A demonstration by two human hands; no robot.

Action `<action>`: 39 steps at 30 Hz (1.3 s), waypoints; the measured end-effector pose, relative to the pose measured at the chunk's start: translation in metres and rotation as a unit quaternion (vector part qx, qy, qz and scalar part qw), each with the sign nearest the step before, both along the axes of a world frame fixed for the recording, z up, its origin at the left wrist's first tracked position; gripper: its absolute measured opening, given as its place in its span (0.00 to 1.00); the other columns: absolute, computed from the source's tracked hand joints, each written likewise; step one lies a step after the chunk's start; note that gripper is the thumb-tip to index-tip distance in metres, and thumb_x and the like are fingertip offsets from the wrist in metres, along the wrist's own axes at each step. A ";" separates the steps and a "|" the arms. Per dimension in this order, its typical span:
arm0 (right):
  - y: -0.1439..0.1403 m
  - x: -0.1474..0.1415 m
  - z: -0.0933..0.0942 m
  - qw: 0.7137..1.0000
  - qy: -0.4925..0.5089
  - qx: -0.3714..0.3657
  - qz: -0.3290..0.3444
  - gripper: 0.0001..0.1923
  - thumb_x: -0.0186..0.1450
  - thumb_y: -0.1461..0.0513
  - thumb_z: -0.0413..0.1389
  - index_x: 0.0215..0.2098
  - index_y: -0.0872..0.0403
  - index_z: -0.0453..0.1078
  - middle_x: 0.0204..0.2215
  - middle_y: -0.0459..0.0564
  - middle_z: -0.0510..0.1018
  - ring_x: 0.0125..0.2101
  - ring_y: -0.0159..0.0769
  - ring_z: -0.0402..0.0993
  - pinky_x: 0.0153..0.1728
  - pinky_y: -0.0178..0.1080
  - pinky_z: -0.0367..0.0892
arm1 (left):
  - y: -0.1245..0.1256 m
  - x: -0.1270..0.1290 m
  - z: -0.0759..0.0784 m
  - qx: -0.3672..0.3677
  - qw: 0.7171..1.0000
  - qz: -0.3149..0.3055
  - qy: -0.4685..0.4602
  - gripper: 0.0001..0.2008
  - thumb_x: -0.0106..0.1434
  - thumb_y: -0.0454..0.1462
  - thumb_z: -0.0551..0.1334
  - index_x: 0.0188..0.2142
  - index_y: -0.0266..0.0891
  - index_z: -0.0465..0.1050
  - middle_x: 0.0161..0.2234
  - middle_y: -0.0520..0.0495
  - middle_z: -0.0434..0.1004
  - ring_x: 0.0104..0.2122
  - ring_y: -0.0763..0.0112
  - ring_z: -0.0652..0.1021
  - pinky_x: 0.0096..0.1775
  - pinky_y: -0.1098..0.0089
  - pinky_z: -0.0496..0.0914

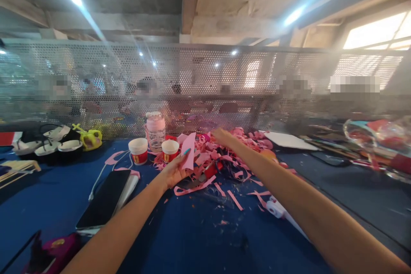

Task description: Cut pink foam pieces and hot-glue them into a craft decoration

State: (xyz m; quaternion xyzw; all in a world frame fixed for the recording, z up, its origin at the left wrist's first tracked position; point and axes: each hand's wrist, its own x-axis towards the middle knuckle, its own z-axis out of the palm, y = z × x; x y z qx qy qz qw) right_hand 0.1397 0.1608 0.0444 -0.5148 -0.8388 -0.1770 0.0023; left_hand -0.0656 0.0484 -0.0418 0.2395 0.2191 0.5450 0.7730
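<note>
My left hand [175, 170] holds a pink paper piece [189, 150] upright above the blue table [192, 235], pinched between thumb and fingers. My right hand [222, 136] reaches farther out, into the back of a heap of pink paper scraps [224, 158]. Whether its fingers hold a scrap is hidden by the blur and the heap. Loose pink strips [192, 189] lie just in front of my left hand.
Two small red-and-white cups [138, 150] and a pink jar [156, 130] stand left of the heap. A phone [105, 199] with a white cable lies front left, sandals [58, 143] at far left. A perforated metal screen [205, 81] closes the back; people sit behind it.
</note>
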 end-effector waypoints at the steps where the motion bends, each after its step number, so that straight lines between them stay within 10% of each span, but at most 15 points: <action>1: 0.007 -0.005 -0.006 1.000 -0.014 0.002 0.011 0.16 0.63 0.59 0.50 0.48 0.56 0.62 0.45 0.52 0.68 0.41 0.37 0.68 0.39 0.45 0.67 | 0.000 0.000 0.000 -0.001 1.000 0.001 0.000 0.13 0.59 0.32 0.58 0.45 0.38 0.69 0.35 0.46 0.76 0.31 0.69 0.77 0.39 0.61 0.72; 9: 0.047 -0.022 -0.025 0.997 -0.064 0.047 0.017 0.16 0.63 0.59 0.50 0.48 0.57 0.62 0.45 0.53 0.68 0.41 0.37 0.68 0.40 0.45 0.66 | 0.001 0.000 0.003 0.004 0.999 -0.001 0.042 0.11 0.58 0.32 0.59 0.42 0.37 0.71 0.33 0.45 0.76 0.28 0.69 0.77 0.36 0.61 0.72; 18: 0.051 0.017 0.022 0.997 -0.074 0.034 -0.011 0.16 0.63 0.59 0.51 0.48 0.57 0.62 0.45 0.53 0.68 0.41 0.37 0.68 0.40 0.45 0.66 | 0.004 -0.001 0.000 -0.010 0.999 -0.012 0.028 0.09 0.58 0.33 0.59 0.40 0.38 0.71 0.36 0.45 0.75 0.35 0.67 0.77 0.39 0.60 0.72; 28: -0.014 0.065 0.059 0.989 0.069 0.053 -0.119 0.09 0.55 0.60 0.59 0.32 0.57 0.74 0.33 0.57 0.77 0.37 0.44 0.73 0.32 0.37 0.63 | -0.003 0.000 0.003 0.018 0.999 -0.012 0.035 0.09 0.56 0.31 0.62 0.38 0.38 0.71 0.41 0.45 0.73 0.39 0.63 0.76 0.41 0.57 0.71; 39: -0.125 0.071 0.011 0.971 0.229 0.024 -0.066 0.16 0.59 0.54 0.52 0.30 0.57 0.75 0.25 0.52 0.78 0.27 0.36 0.72 0.28 0.32 0.60 | -0.001 -0.002 -0.004 0.049 0.996 -0.002 0.071 0.09 0.56 0.28 0.60 0.37 0.35 0.72 0.32 0.44 0.76 0.28 0.71 0.78 0.30 0.71 0.74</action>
